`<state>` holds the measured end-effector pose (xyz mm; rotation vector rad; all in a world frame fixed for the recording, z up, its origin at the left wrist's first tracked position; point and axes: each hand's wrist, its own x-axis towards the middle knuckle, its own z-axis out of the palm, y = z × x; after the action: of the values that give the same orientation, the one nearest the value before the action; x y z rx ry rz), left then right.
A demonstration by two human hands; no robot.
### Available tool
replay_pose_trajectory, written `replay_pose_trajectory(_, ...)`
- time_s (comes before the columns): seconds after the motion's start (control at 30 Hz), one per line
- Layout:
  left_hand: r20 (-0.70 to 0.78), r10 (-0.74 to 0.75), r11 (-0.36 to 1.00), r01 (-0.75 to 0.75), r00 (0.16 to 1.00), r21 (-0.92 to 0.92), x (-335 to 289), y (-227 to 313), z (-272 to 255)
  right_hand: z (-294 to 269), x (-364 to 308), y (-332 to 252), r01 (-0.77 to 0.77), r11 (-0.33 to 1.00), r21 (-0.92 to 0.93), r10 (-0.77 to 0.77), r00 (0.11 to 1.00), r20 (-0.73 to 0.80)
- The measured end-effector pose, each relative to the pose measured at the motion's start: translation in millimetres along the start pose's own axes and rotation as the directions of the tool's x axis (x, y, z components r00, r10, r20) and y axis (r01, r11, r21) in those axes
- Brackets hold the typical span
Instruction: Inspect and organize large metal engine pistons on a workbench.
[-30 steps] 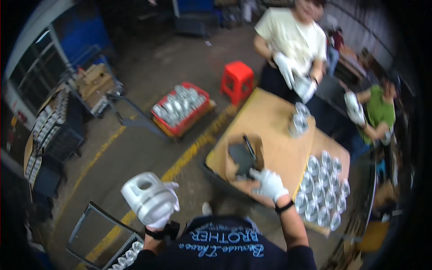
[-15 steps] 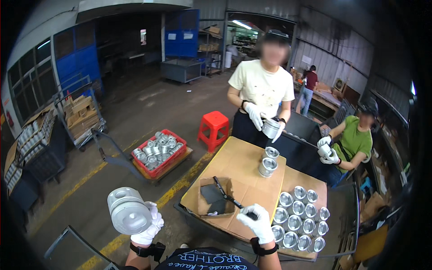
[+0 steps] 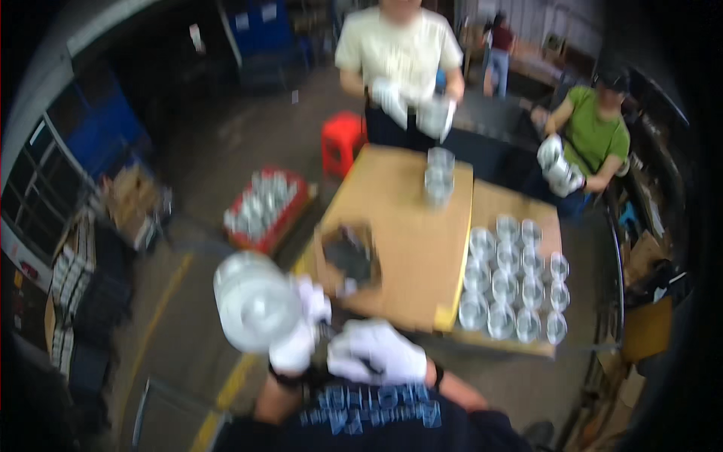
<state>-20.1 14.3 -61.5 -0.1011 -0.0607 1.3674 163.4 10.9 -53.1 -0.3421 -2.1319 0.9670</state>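
Observation:
My left hand (image 3: 301,331), in a white glove, holds a shiny round metal part (image 3: 254,301) raised in front of my chest. My right hand (image 3: 376,352), also gloved, sits close beside the left wrist, near the front edge of the wooden table (image 3: 407,248); the picture is blurred and I cannot tell whether it grips anything. A dark tray with a tool (image 3: 348,256) lies on the table just beyond my hands. Several shiny metal parts (image 3: 512,279) stand in rows on the table's right side.
A person in a pale shirt (image 3: 399,53) stands at the table's far end holding a metal part; two stacked parts (image 3: 439,175) stand before them. A person in green (image 3: 595,135) sits at right. A red crate of parts (image 3: 267,207) and red stool (image 3: 340,139) stand on the floor.
My left hand has carried the metal part up and rightward toward the table. My right hand has pulled back from the dark tray to beside the left wrist. The view tilted down.

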Motion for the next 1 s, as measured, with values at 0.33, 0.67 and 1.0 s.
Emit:
replay_pose_trajectory(0.33, -0.015, 0.233, 0.969, -0.231, 0.972, 0.090, -21, -4, -5, 24, -16, 7, 0.135, 0.983, 0.123, -0.122, 0.987, -0.106)
replay_pose_trajectory(0.67, 0.028, 0.185, 0.982, -0.186, 0.982, 0.032, 4, 15, -7, 42, -9, 28, 0.026, 0.905, 0.424, 0.062, 0.979, -0.193)
replay_pose_trajectory(1.0, 0.299, 0.615, 0.473, -0.645, 0.730, 0.600, -2, 128, -26, 22, -4, 26, 0.055, 0.784, 0.618, 0.500, 0.533, -0.682)
